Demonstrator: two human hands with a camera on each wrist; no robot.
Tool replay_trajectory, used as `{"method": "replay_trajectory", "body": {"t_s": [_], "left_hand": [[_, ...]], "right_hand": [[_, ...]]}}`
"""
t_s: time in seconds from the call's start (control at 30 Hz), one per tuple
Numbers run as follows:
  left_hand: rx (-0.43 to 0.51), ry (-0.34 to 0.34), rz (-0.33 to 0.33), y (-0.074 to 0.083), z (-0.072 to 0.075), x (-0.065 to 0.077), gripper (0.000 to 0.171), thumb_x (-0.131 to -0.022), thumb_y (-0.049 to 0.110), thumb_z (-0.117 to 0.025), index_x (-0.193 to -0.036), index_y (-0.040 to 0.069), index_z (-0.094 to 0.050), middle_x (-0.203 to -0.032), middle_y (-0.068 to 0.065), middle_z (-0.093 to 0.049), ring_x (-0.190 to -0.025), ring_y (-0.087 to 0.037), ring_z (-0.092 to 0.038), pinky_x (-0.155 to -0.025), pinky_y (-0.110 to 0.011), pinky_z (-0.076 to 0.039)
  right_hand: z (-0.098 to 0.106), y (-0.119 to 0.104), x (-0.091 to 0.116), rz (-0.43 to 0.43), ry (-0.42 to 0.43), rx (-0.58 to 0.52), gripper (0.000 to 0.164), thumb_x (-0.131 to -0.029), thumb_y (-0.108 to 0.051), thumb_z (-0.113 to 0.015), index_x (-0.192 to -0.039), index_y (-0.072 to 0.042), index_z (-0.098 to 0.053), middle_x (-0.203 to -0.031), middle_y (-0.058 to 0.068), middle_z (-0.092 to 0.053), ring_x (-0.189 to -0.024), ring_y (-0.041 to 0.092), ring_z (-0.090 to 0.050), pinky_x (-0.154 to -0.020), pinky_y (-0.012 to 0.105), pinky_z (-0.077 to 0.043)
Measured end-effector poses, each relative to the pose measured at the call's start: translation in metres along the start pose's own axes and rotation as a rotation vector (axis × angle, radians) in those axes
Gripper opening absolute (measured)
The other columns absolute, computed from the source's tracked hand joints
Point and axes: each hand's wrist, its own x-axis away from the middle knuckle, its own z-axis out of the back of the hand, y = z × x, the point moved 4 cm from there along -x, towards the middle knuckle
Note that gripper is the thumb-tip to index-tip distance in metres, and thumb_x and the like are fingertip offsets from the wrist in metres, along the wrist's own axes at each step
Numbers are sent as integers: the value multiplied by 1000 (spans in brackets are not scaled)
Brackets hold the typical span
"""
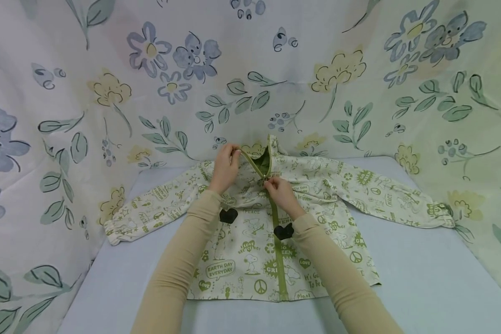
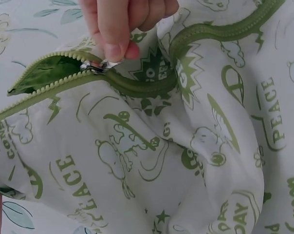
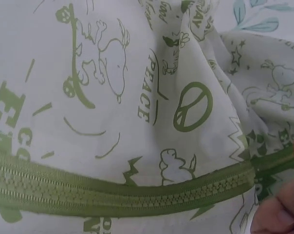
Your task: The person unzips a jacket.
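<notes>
A white child-size jacket (image 1: pixel 250 260) with green cartoon print lies front up, its sleeves spread to both sides. Its green zipper (image 3: pixel 137 197) is joined from the hem up to near the collar and parted above that. With thumb and fingers my left hand (image 1: pixel 226 169) pinches the top of the parted zipper edge, pulled up and leftward. My right hand (image 1: pixel 283 195) pinches the small silver zipper pull (image 2: pixel 108 64) at the foot of the V-shaped gap. The raised collar (image 1: pixel 272 146) shows a green lining. In the right wrist view only part of the right hand's fingers (image 3: pixel 281 207) appears.
A pale table surface (image 1: pixel 417 269) lies beneath the jacket. Floral cloth (image 1: pixel 300 60) hangs behind and at both sides. The left sleeve end (image 1: pixel 112 232) and right sleeve end (image 1: pixel 442 215) reach toward the cloth. Black heart shapes (image 1: pixel 228 215) show near both wrists.
</notes>
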Motion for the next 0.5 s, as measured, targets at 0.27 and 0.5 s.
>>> {"method": "replay_trajectory", "body": {"t_s": [0.27, 0.5], "left_hand": [[37, 78, 11, -1, 9, -2, 18, -94, 15, -37, -99, 2, -49, -92, -7, -45, -87, -17, -45, -76, -27, -38], [59, 129, 18, -3, 19, -5, 18, -94, 15, -36, -99, 2, -48, -90, -7, -41, -83, -16, -41, -73, -28, -37]], "right_hand": [[1, 4, 0, -49, 41, -15, 26, -90, -23, -48, -89, 0, -60, -60, 10, -50, -42, 14, -37, -39, 27, -33], [-1, 14, 3, -171, 1, -50, 27, -89, -31, -49, -94, -6, -59, -70, 9, -52, -48, 16, -41, -43, 29, -35]]}}
